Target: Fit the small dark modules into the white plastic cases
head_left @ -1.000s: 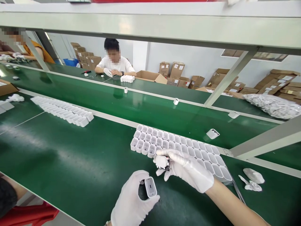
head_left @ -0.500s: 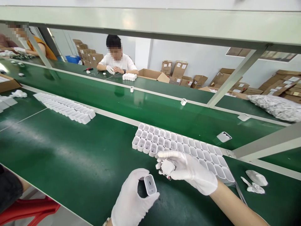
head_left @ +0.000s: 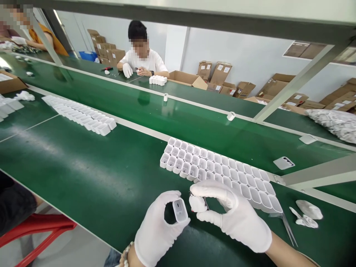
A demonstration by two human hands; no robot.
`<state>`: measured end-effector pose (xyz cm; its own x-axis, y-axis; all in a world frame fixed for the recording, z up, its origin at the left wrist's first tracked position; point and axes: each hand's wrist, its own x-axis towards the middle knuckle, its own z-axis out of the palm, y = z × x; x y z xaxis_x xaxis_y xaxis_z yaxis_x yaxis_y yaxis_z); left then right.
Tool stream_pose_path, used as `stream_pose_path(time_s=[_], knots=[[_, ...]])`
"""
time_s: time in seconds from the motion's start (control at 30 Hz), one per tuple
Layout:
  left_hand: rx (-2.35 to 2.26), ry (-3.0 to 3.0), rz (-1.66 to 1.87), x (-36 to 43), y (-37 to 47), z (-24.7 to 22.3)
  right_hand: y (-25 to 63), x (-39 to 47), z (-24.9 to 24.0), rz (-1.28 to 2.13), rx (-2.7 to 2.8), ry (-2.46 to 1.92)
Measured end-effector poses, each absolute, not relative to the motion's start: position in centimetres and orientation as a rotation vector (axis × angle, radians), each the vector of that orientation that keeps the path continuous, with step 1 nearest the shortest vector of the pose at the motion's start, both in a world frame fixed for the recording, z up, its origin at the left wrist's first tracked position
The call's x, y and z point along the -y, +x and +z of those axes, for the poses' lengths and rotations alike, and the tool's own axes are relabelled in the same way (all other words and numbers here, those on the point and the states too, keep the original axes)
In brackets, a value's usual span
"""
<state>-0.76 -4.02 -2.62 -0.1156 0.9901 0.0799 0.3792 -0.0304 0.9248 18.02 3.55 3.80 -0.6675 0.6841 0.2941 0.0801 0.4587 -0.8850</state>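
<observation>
My gloved left hand pinches a white plastic case between thumb and fingers. The case's open end faces me, and a small dark slot shows at its bottom. Close to its right, my gloved right hand grips a small rounded white part with dark edges between thumb and fingertips; its exact kind is unclear. The two pieces are apart. Behind my right hand stand rows of similar open white cases, partly covered by that hand.
Metal tweezers and crumpled white finger covers lie at the right. More white cases stand in rows at the left. A green belt channel carries a few loose pieces. Across it sits a co-worker. A shelf beam crosses overhead.
My right hand has turned from palm-up to a fingertip pinch on the white part, close to the case. My left hand still holds the case. The whole view has shifted slightly.
</observation>
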Motion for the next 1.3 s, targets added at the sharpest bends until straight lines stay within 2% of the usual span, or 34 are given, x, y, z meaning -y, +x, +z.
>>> stream_pose_path(time_s=[0.27, 0.63, 1.3], knots=[[-1.427, 1.606, 1.266, 4.0, -0.9, -2.0, 18.4, -2.6, 2.7, 1.152, 2.079, -0.756], [-1.368, 1.77, 1.442, 3.6, -1.0, -2.4, 18.8, -2.6, 1.8, 0.973, 2.192, -0.707], [-1.377, 1.816, 1.495, 3.7, -1.0, -2.0, 18.3, -2.1, 3.9, 0.839, 2.402, -0.887]])
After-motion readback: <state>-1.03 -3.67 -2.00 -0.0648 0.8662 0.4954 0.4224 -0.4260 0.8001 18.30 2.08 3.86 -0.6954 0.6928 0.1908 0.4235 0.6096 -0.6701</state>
